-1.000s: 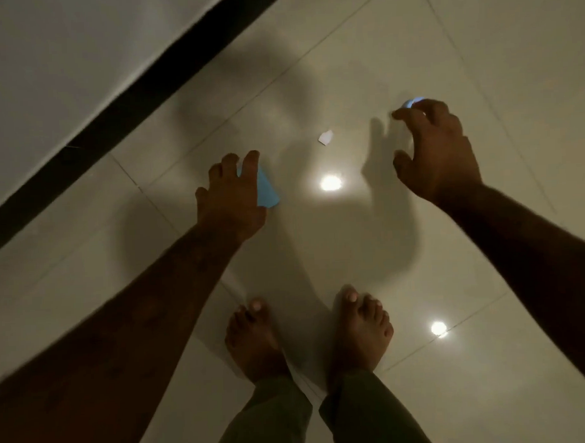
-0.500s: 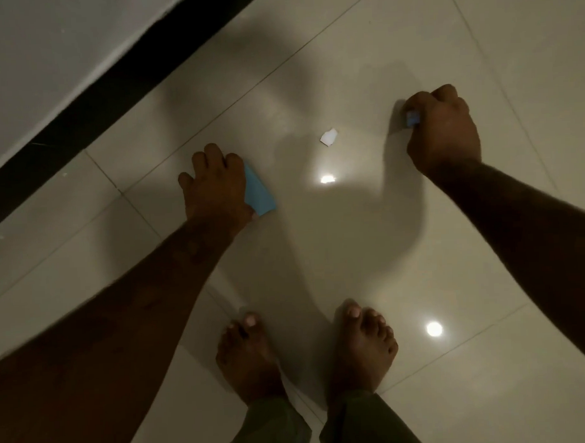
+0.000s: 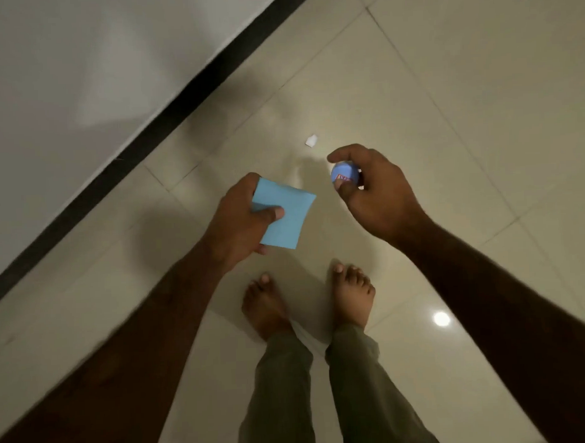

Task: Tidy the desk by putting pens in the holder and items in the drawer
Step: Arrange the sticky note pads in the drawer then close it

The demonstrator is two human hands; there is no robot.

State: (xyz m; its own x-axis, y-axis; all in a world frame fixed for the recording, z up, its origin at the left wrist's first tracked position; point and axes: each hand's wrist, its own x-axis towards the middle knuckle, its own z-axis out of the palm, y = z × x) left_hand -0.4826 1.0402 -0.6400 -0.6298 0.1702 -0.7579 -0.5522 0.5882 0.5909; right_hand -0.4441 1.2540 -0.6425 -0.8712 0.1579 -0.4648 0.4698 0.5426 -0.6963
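Blue sticky-note pad [image 3: 284,218] clamped between thumb and fingers of left hand [image 3: 238,223], above tiled floor [image 3: 446,116]. Right hand [image 3: 380,198] pinches small round blue item [image 3: 344,176]. Risk: light pinch slips, item rolls across glossy tile; white scrap [image 3: 311,140] gets overlooked. Drawer out of view.

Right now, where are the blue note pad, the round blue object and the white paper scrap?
blue note pad [image 3: 293,201]: head view, its top face.
round blue object [image 3: 345,177]: head view, its printed face.
white paper scrap [image 3: 311,141]: head view, its centre.
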